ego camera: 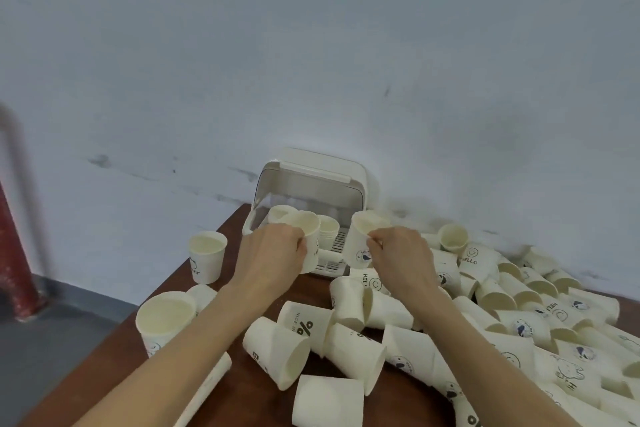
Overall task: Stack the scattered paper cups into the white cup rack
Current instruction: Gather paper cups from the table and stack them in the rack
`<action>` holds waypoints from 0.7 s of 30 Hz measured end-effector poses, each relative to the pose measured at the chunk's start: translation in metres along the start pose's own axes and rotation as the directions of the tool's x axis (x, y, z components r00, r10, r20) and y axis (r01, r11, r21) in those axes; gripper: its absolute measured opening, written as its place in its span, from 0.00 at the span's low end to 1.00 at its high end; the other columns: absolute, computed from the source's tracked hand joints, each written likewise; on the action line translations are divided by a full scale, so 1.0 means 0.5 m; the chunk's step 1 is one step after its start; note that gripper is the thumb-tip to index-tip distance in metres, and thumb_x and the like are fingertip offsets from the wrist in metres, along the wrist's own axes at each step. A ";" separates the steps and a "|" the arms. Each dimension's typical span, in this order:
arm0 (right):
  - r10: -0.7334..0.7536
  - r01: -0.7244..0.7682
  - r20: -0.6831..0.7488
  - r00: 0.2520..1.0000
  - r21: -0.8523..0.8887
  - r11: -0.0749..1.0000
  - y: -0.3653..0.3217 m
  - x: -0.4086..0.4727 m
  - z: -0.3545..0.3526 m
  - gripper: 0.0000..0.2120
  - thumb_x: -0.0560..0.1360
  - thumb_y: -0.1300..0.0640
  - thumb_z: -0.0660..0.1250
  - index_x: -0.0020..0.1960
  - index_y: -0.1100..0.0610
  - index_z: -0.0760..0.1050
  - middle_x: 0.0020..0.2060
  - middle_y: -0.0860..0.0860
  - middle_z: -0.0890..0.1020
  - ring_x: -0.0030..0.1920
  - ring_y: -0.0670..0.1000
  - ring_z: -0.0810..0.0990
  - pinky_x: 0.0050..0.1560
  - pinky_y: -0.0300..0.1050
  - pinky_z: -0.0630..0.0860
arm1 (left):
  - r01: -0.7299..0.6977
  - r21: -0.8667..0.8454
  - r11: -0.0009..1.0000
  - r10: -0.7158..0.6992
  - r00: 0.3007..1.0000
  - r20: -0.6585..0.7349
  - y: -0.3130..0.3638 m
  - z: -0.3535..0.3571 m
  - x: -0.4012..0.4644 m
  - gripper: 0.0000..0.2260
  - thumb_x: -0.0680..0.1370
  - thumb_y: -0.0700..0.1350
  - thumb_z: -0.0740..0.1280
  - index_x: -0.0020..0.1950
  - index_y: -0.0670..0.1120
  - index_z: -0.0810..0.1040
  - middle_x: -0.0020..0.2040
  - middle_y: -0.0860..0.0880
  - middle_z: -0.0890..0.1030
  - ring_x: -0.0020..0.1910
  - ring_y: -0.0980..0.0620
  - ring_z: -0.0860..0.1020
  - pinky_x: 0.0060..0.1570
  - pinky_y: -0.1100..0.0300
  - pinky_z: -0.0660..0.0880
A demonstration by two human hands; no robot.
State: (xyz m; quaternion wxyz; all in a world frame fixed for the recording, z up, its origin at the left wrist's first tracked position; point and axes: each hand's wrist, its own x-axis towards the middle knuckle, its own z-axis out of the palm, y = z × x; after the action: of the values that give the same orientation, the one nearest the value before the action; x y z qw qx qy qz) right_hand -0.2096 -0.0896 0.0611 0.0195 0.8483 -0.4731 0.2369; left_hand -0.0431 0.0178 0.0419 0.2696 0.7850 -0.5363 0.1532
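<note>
Matt paper cups (353,354) lie on a dark, smooth wooden table (114,354) beside a glossy plastic rack (322,184).

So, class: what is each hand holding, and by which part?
The left hand grips a paper cup round its side wall. The right hand pinches a second cup at its rim and upper wall.

Pale bluish-white painted wall (311,45) with dark scuffs and streaks, dark brown wooden table (114,350) pushed against it, grey floor (45,340) at lower left, blurred red pipe (14,246) rising at left edge, soft even light
</note>
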 end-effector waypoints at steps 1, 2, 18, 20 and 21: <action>-0.004 0.004 -0.010 1.000 0.001 1.000 -0.006 0.015 0.005 0.13 0.77 0.56 0.60 0.44 0.54 0.82 0.39 0.53 0.82 0.43 0.58 0.78 0.41 0.48 0.75 | 0.019 0.009 1.000 -0.019 1.000 -0.002 -0.014 0.002 0.007 0.13 0.80 0.50 0.57 0.49 0.51 0.81 0.44 0.49 0.81 0.44 0.47 0.77 0.40 0.56 0.68; -0.010 0.010 -0.025 1.000 -0.001 1.000 -0.012 0.032 0.010 0.13 0.77 0.56 0.60 0.43 0.55 0.82 0.40 0.54 0.82 0.43 0.58 0.78 0.41 0.48 0.74 | 0.037 0.016 0.999 -0.037 0.999 0.000 -0.028 0.004 0.013 0.13 0.80 0.50 0.57 0.49 0.51 0.81 0.44 0.49 0.81 0.44 0.46 0.77 0.39 0.57 0.68; -0.122 0.125 0.055 0.991 -0.058 0.990 -0.063 0.227 0.155 0.12 0.78 0.55 0.60 0.43 0.56 0.81 0.40 0.56 0.81 0.42 0.59 0.79 0.39 0.47 0.74 | 0.134 0.049 0.990 -0.134 0.991 -0.004 -0.112 0.027 0.079 0.14 0.81 0.49 0.56 0.48 0.48 0.80 0.41 0.47 0.78 0.37 0.47 0.69 0.37 0.57 0.66; -0.126 0.133 0.096 0.987 -0.068 0.989 -0.060 0.227 0.168 0.12 0.78 0.55 0.61 0.44 0.55 0.82 0.40 0.55 0.81 0.42 0.59 0.79 0.39 0.46 0.73 | 0.151 0.030 0.988 -0.150 0.989 -0.015 -0.124 0.029 0.083 0.14 0.81 0.50 0.56 0.46 0.48 0.80 0.39 0.48 0.76 0.37 0.47 0.69 0.38 0.57 0.65; -0.126 0.134 0.115 0.985 -0.068 0.989 -0.057 0.227 0.175 0.11 0.78 0.55 0.62 0.43 0.55 0.82 0.39 0.55 0.81 0.42 0.59 0.80 0.38 0.46 0.73 | 0.157 0.026 0.987 -0.156 0.988 -0.020 -0.129 0.030 0.084 0.14 0.81 0.50 0.56 0.45 0.47 0.79 0.39 0.48 0.75 0.36 0.47 0.69 0.37 0.57 0.65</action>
State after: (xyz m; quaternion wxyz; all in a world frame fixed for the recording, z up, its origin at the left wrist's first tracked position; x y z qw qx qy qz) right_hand -0.1028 -0.1866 0.0366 0.0408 0.8879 -0.4255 0.1698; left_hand 0.0319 -0.0051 0.0353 0.2747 0.8269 -0.4684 0.1459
